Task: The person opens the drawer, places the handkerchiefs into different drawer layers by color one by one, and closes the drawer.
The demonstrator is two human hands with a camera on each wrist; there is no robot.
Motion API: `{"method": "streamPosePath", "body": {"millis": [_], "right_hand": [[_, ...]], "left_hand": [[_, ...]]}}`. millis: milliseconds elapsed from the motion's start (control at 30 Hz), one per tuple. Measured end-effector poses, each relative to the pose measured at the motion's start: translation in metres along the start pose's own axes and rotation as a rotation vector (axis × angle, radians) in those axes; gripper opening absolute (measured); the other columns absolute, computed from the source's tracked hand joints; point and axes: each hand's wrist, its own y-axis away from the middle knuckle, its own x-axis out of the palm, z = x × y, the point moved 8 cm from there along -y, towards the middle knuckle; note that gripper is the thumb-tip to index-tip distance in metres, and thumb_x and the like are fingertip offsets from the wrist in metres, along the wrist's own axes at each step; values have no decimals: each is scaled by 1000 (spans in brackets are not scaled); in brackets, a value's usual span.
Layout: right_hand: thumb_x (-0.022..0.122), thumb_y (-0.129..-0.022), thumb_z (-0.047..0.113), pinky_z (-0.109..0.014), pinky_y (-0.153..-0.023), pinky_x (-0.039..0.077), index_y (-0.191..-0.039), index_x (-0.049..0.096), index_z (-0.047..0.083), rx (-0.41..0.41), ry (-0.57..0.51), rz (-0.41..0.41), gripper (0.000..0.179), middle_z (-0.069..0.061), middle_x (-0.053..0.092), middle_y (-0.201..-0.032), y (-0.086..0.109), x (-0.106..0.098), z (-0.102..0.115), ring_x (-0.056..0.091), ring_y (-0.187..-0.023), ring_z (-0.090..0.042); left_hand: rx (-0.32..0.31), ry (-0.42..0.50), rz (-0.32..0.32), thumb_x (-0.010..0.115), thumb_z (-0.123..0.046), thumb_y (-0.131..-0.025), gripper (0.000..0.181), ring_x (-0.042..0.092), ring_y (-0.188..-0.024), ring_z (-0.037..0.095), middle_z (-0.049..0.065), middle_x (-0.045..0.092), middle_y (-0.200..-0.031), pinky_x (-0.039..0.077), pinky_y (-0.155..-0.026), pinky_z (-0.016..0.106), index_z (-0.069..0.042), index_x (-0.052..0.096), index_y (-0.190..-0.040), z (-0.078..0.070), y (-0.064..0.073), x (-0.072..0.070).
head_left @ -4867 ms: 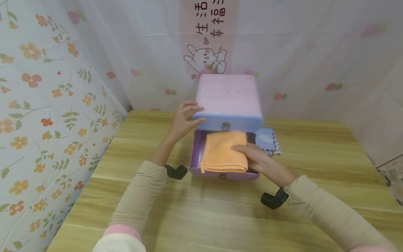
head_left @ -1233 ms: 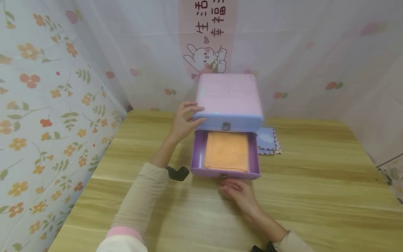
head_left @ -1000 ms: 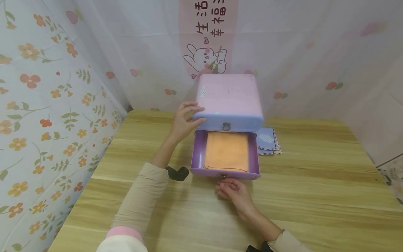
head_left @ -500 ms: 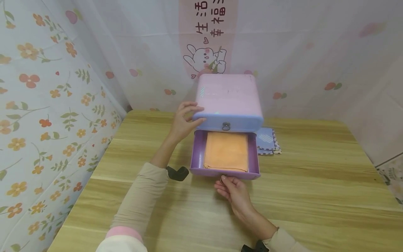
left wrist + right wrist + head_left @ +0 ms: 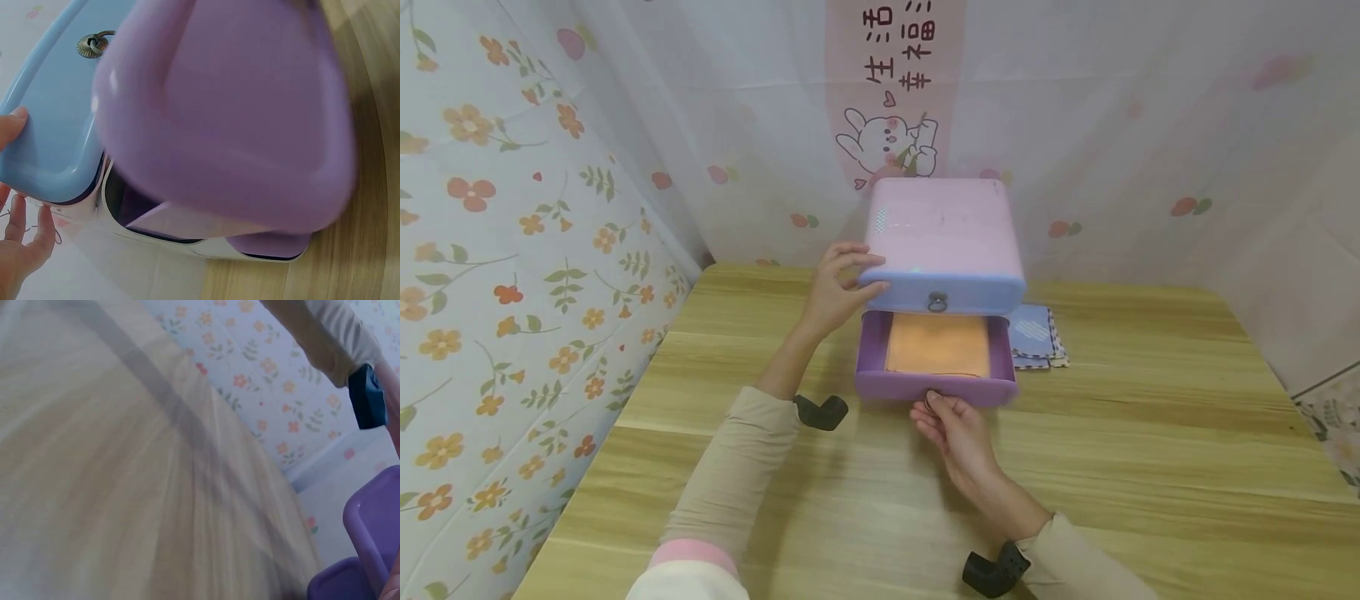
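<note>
A small drawer cabinet with a pink top stands at the back of the table. My left hand holds its left front corner, thumb on the blue upper drawer front and fingers along the side. Below, a purple drawer is pulled partway out, with a folded orange cloth lying flat inside. My right hand pinches the ring pull at the middle of the purple drawer's front; the fingers mostly hide the ring. In the right wrist view only a bit of that hand shows, beside the purple drawer.
Folded blue cloths with patterned edges lie on the table just right of the cabinet. Another purple drawer front sits lower in the cabinet. A printed curtain hangs behind, and a flowered one along the left.
The right hand laid the orange cloth in the purple drawer, moved to its ring pull and took hold. The drawer has slid partly inward since half a second ago. The left hand stays put.
</note>
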Motion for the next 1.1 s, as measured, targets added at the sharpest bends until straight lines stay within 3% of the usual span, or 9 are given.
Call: {"method": "streamPosePath", "body": {"millis": [267, 433, 667, 900, 1100], "right_hand": [[47, -91, 7, -20, -68, 52, -87, 48, -2, -18, -108, -9, 10, -5, 63, -73, -34, 11, 13, 63, -68, -12], [47, -91, 9, -18, -70, 51, -92, 48, 0, 16, -155, 4, 9, -4, 62, -73, -53, 16, 19, 63, -68, -10], [45, -92, 10, -16, -71, 50, -94, 47, 0, 44, -150, 45, 10, -5, 62, -75, -72, 20, 29, 63, -69, -10], [46, -92, 8, -19, -73, 51, -97, 48, -1, 41, -107, 50, 11, -6, 61, -75, -77, 18, 34, 63, -69, -12], [45, -92, 8, -21, -75, 50, -101, 47, -1, 61, -89, 43, 13, -8, 61, -79, -76, 19, 37, 63, -72, -13]], "left_hand": [[2, -6, -1, 73, -8, -72, 31, 39, -112, 17, 4, 44, -118, 45, -88, 33, 0, 64, -101, 2, 0, 1], [4, 0, -3, 73, -8, -72, 31, 39, -112, 16, 4, 44, -118, 45, -89, 33, 0, 63, -101, 2, 1, 2], [12, 11, -6, 72, -8, -72, 31, 39, -113, 17, 5, 44, -118, 44, -90, 36, 0, 64, -101, -1, 1, 1], [13, 5, -7, 72, -8, -72, 31, 39, -112, 17, 5, 44, -117, 45, -88, 34, 1, 64, -100, -1, -1, 1], [11, 3, -11, 69, 1, -73, 30, 39, -112, 25, 16, 43, -118, 44, -89, 40, 8, 61, -101, -27, 8, 1]]}}
